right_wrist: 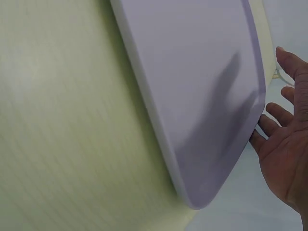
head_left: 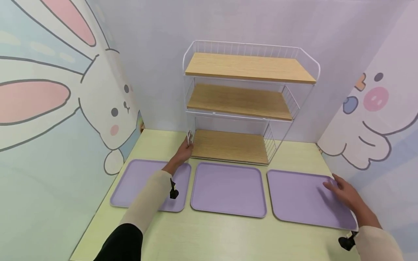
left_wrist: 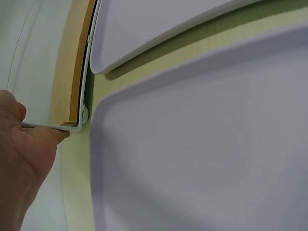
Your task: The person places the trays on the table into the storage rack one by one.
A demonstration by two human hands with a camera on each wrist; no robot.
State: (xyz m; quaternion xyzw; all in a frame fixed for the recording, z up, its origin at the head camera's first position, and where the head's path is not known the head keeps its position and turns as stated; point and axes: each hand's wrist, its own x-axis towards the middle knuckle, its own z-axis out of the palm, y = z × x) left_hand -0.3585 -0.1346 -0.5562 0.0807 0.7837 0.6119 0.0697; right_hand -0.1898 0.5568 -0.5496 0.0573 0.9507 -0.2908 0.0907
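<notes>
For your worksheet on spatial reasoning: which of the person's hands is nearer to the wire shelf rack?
Left. The left hand touches the wire shelf rack at its bottom left corner; the right hand rests on the rightmost purple tray, apart from it.

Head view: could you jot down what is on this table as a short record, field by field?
Surface: pale green table
Rack: white wire shelf with three wooden boards, at the back
Trays: left tray, middle tray, right tray, all purple, in a row in front
Left hand: grips the shelf's lower left corner
Right hand: open, at the right tray's far right edge
Walls: cartoon animal drawings
</notes>
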